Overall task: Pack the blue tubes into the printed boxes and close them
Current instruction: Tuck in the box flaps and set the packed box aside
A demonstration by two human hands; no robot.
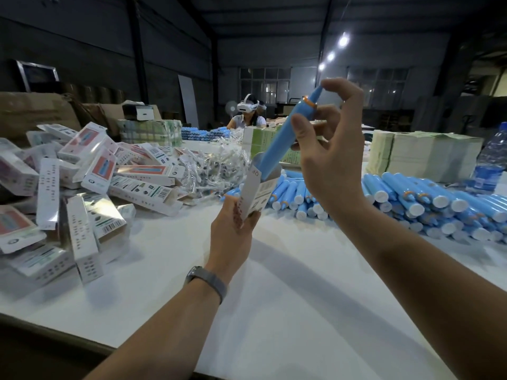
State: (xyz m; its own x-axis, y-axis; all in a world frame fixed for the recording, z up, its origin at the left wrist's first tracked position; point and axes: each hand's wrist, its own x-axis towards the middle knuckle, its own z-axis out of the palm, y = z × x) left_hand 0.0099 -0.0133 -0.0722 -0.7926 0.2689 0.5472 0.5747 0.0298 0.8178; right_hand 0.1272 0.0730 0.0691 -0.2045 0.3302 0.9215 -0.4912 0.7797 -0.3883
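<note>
Spanning dim warehouse, white table [288,283]

The blue tube [277,139] you pinch looks like smooth matt plastic, with an orange ring near its tip. The printed box [253,192] in your other grip is thin white card — matt outside, silvery inside the flap. The finished boxes [82,171] heaped on your left are the same card, some faces glossy and catching light. Clear, crinkly plastic sachets [216,163] glint behind them. The tabletop [274,283] reads smooth, matt white, and your wristband [207,279] looks like grey metal mesh.
</note>
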